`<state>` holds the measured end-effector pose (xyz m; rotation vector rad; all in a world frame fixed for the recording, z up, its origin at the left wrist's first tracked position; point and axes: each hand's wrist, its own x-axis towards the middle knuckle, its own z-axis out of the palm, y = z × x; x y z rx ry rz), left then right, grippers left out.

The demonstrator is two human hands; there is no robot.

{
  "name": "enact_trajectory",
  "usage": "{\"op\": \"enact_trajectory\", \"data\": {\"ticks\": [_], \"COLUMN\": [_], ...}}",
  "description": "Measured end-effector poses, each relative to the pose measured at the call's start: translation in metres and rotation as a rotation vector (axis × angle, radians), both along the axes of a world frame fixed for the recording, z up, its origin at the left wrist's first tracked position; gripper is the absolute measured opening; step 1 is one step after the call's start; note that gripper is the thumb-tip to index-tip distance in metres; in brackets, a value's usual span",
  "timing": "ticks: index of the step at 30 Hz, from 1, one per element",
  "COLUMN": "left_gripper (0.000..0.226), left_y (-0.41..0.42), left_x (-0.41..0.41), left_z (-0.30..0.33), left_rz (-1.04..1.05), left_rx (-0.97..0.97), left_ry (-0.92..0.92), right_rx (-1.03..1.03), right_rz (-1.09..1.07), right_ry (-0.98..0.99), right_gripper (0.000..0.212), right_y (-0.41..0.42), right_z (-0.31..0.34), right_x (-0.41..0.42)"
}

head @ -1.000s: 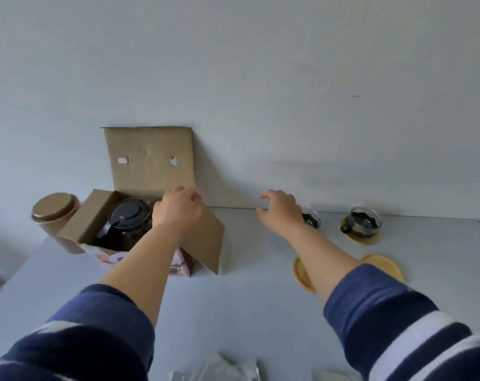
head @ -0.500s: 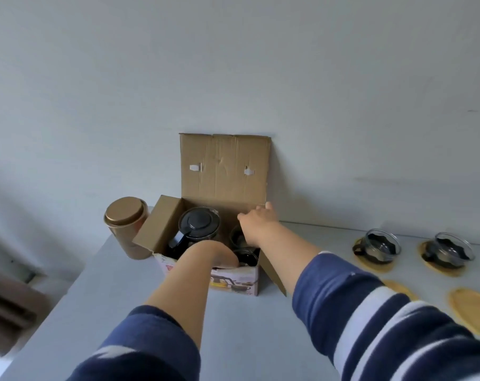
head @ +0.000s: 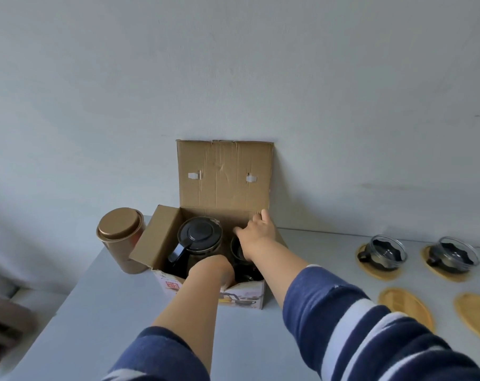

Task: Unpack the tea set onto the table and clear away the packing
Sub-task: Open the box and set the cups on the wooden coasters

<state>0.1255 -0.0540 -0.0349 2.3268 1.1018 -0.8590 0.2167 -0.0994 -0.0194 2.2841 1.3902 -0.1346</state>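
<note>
The left hand (head: 214, 268) dips into the cardboard box (head: 161, 237), fingers hidden. The right hand (head: 256, 235) covers a dark cup (head: 237, 250). 1 wooden coaster (head: 477, 316) is cut off at the right edge.

You are wearing a dark navy top with broad pale stripes. The left sleeve (head: 161, 356) is showing mostly navy, with a thin pale band at its lower edge. The right sleeve (head: 370, 331) is showing two wide pale stripes across the navy. Both sleeves are sitting pushed up, leaving your forearms, left hand (head: 214, 268) and right hand (head: 256, 233) bare.
</note>
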Motion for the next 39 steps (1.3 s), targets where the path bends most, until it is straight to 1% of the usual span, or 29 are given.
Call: {"op": "enact_trajectory", "data": {"ticks": [2,4,7,9,10,12,14,16,19,22,25,27,30,36,39], "left_gripper": [0.035,0.037,0.049,0.043,0.038,0.03,0.031,0.036,0.037,0.042,0.036,0.032,0.036,0.033,0.035], "left_y": [-0.001,-0.004,-0.011,-0.013,-0.012,-0.011,-0.012,-0.017,-0.03,-0.058,-0.099,-0.125,-0.163,-0.24,-0.264], "left_x": [-0.001,-0.001,-0.002,-0.003,-0.003,-0.004,-0.006,-0.007,-0.002,0.012,0.031,0.048,0.076,0.119,0.132], "left_z": [-0.001,0.004,0.017,0.027,0.031,0.039,0.049,0.061,0.078,0.09,0.093,0.086,0.065,0.01,-0.015], "left_rz": [0.003,0.013,0.016,0.044,0.086,0.235,0.354,0.439,0.546,0.505,0.445,0.448,0.53,0.607,0.63], "left_rx": [-0.005,-0.019,-0.015,-0.015,-0.032,-0.083,-0.067,-0.023,-0.028,0.044,0.07,-0.002,-0.175,-0.416,-0.488], "left_ry": [-0.004,-0.041,-0.155,-0.21,-0.239,-0.317,-0.401,-0.492,-0.653,-0.755,-0.842,-0.904,-0.981,-0.993,-0.978], "right_rx": [0.082,0.169,0.266,0.322,0.345,0.418,0.519,0.617,0.732,0.796,0.833,0.838,0.815,0.797,0.785], "right_rz": [-0.021,0.006,-0.008,-0.047,-0.067,-0.138,-0.227,-0.299,-0.399,-0.476,-0.533,-0.609,-0.706,-0.861,-0.906], "right_ry": [0.024,0.043,0.082,0.146,0.177,0.313,0.491,0.594,0.692,0.739,0.788,0.802,0.763,0.763,0.772], "right_gripper": [0.061,0.069,0.078,0.084,0.086,0.092,0.097,0.096,0.088,0.084,0.087,0.09,0.091,0.091,0.087], "right_y": [-0.006,-0.011,-0.018,-0.023,-0.027,-0.036,-0.049,-0.065,-0.098,-0.14,-0.189,-0.224,-0.275,-0.361,-0.389], "right_z": [0.004,0.011,0.022,0.035,0.041,0.055,0.07,0.085,0.101,0.101,0.091,0.08,0.062,0.016,-0.006], "right_x": [0.002,0.002,0.008,0.011,0.012,0.015,0.018,0.023,0.037,0.057,0.08,0.097,0.122,0.16,0.171]}}
